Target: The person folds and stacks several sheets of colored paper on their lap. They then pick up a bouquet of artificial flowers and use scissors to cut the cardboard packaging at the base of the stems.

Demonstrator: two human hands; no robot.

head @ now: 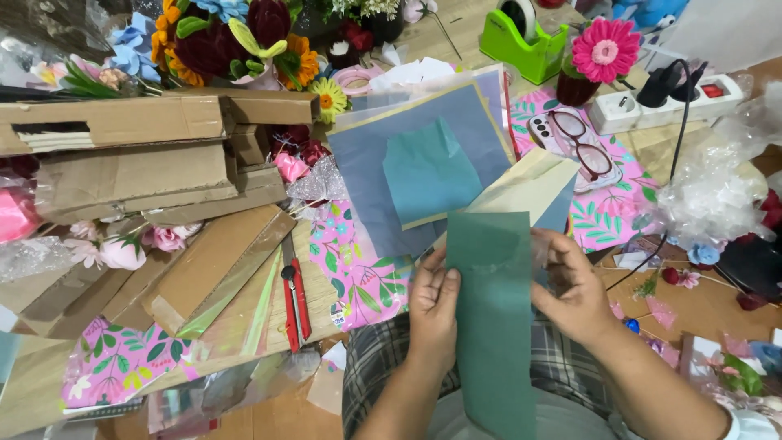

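— Green paper strip [491, 326]: where exactly?
— Held upright over the lap, near the front edge of the table [456, 33]. Long axis running away from the body, top edge close to the cream sheet [529, 186], bottom end hanging down past the wrists.
— And the hands?
— One on each long side. Left hand [432, 305] at the left edge, thumb on the front face, fingers closed on the paper from behind. Right hand [574, 289] at the right edge, a bit higher, fingers curled and pinching that side too. Both touching, neither nearer than the other.
— Anything just beyond?
— Blue-grey sheets [423, 167] lying farther up on the pink leaf-print paper [358, 273]. Red box cutter [294, 303] well to the left, beside cardboard pieces [138, 155]. Glasses on a phone [574, 143] toward the right back, green tape dispenser [521, 41] near the far edge.
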